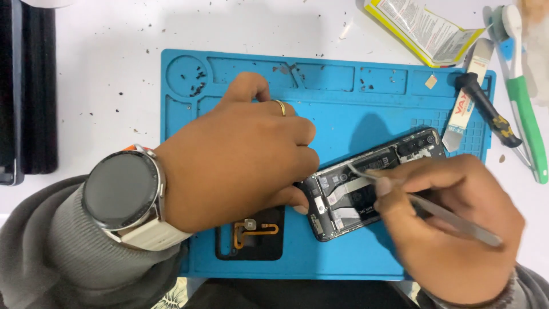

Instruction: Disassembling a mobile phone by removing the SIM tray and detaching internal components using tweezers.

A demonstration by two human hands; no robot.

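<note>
Right hand (452,234) holds tweezers (434,212) over phone (374,183) (opened).

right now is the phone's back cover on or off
Off: the phone lies on the blue mat with its internal parts exposed.

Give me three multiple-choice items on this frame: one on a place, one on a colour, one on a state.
1. Where does the opened phone lie?
A. on the blue work mat
B. on the bare white table
C. in a drawer

2. What colour is the handle of the toothbrush at the right?
A. red
B. green
C. black

3. What is the right hand doing?
A. resting empty
B. holding a cup
C. holding metal tweezers with the tip over the phone

Key: 1 A, the phone sits on the mat's lower right part, with the left hand beside it. 2 B, the handle is green below a white head. 3 C, the fingers pinch the tweezers and the tip reaches over the phone's open back.
</note>
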